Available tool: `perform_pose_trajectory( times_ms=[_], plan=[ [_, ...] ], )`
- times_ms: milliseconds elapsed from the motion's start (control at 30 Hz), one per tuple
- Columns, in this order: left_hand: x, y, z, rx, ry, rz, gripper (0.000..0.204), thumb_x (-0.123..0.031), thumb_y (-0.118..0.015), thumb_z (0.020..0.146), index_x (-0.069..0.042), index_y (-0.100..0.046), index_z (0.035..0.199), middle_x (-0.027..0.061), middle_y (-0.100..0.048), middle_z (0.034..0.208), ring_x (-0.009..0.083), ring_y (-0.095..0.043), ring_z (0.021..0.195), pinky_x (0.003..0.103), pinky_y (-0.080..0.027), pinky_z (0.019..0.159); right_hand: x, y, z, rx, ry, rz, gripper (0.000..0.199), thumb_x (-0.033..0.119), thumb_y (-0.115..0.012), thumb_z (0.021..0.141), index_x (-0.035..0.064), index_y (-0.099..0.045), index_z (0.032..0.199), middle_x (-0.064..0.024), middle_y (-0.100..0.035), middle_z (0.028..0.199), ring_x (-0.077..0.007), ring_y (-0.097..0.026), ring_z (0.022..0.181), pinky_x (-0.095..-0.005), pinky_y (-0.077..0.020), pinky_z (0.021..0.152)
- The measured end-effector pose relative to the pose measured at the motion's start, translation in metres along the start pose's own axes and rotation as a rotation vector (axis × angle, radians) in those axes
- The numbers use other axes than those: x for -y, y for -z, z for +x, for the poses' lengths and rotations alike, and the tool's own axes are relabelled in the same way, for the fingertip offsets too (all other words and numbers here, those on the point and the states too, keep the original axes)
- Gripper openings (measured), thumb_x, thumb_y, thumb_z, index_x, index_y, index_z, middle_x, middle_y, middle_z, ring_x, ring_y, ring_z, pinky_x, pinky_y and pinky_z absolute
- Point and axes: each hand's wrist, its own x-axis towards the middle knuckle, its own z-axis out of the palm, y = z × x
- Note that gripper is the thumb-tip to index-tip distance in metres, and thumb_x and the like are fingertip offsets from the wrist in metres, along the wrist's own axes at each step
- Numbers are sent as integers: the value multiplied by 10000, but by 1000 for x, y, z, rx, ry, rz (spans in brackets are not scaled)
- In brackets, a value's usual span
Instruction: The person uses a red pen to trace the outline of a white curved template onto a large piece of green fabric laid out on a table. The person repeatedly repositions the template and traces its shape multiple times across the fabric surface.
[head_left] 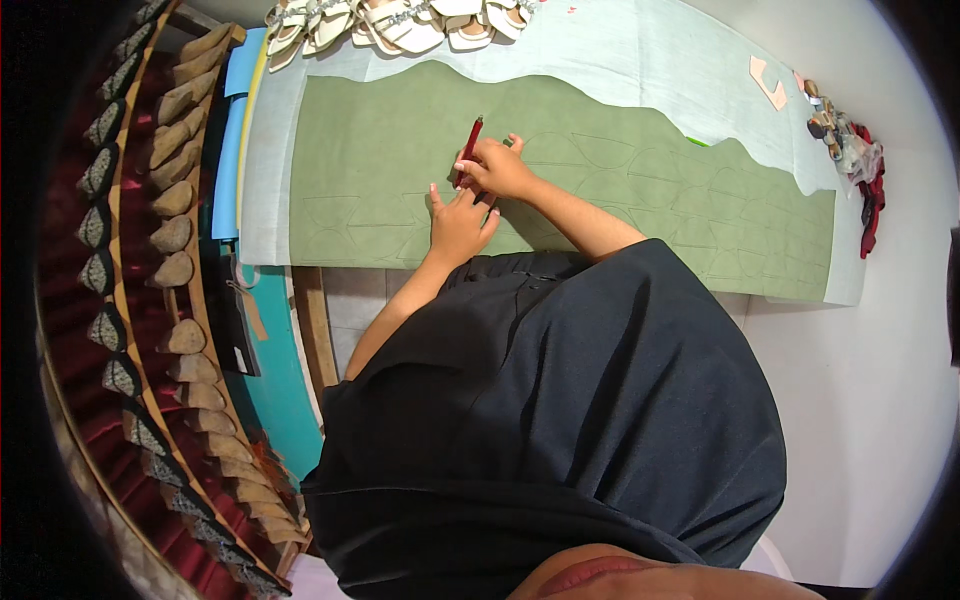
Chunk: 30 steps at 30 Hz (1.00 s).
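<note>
A green sheet with a wavy far edge lies across the table, with rows of thin curved outlines drawn on it. My right hand grips a red pen, which stands tilted with its lower end near my left fingertips. Just left of and nearer than it, my left hand rests on the sheet with thumb and fingers spread. Something small and dark shows between the two hands; my fingers hide most of it, and I cannot tell what it is.
White strappy sandals line the far left edge of the table. A pale pink cut piece lies far right, near small jars and a red cloth. Racks with wooden shoe lasts stand to the left.
</note>
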Motion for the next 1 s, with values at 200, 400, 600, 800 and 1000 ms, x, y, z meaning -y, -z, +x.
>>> perform_pose_trajectory(
  times_ms=[200,400,600,800,1000],
  plan=[
    [1,-1,0,-11,-5,-22,297,-276,-616,835,-194,-674,1114,49,-594,1154,258,-608,1053,756,-196,973,-3,-1,1,-98,36,-85,289,376,-571,913,113,-685,876,-69,-636,882,-248,-591,958,-653,-172,988],
    [5,-3,-1,-10,-17,-8,239,-252,-616,828,-158,-680,1039,49,-591,1135,251,-611,1048,751,-195,974,-15,11,4,-102,-4,-143,301,383,-574,910,105,-685,875,-66,-634,884,-234,-583,969,-640,-179,986],
    [3,-3,1,-7,-22,1,226,-247,-612,828,-146,-687,1015,60,-590,1136,257,-612,1038,748,-195,981,-12,7,1,-90,32,-77,279,374,-582,906,117,-689,884,-59,-638,885,-227,-584,973,-635,-185,984],
    [-3,4,3,-2,10,-38,260,-248,-613,827,-167,-676,1066,57,-595,1132,264,-611,1042,751,-214,979,-1,2,-1,58,6,-72,211,321,-564,929,155,-673,1000,-50,-631,959,-227,-573,1010,-628,-147,1005],
    [-3,5,3,-19,-3,-17,298,-246,-615,825,-177,-658,1112,55,-592,1131,261,-615,1035,749,-232,976,2,3,-3,51,11,-61,196,308,-568,925,158,-674,990,-52,-634,964,-226,-573,1011,-623,-147,1003]
  ],
)
